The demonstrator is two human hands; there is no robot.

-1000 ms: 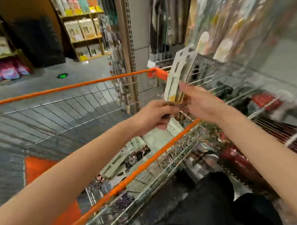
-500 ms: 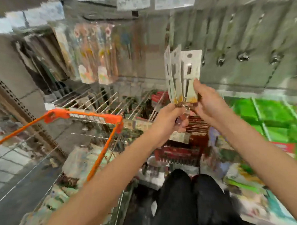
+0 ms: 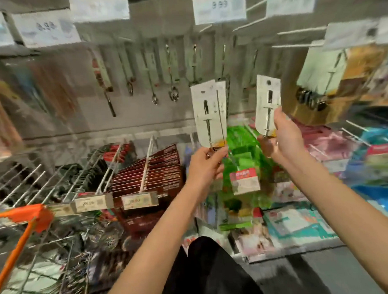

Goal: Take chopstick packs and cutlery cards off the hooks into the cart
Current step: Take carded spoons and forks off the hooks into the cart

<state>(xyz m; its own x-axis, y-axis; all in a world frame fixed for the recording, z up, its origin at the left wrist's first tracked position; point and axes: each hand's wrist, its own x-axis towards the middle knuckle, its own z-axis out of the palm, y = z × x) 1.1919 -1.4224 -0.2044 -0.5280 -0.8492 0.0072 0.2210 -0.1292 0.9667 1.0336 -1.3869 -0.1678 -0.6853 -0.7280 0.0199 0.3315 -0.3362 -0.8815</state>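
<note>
My left hand (image 3: pixel 205 163) pinches the bottom of a small stack of white cutlery cards (image 3: pixel 207 112), held upright in front of the display wall. My right hand (image 3: pixel 284 136) grips the lower end of one separate white cutlery card (image 3: pixel 266 102), also upright and a little to the right of the stack. More cutlery cards with spoons (image 3: pixel 171 70) hang on hooks along the grey wall behind. Dark red chopstick packs (image 3: pixel 153 170) hang on a lower hook row. The cart (image 3: pixel 22 221) with its orange rim sits at the lower left, with goods inside.
White price tags (image 3: pixel 219 7) line the top of the wall. Green packs (image 3: pixel 243 145) and colourful packets (image 3: pixel 342 150) fill the lower shelf on the right. Wire hooks (image 3: pixel 301 32) stick out at the upper right. My dark-clad legs (image 3: pixel 215 269) are below.
The view swung right from the cart to the display wall. My hands, which held the cards together, have parted: the right hand now holds one card apart from the left hand's stack.
</note>
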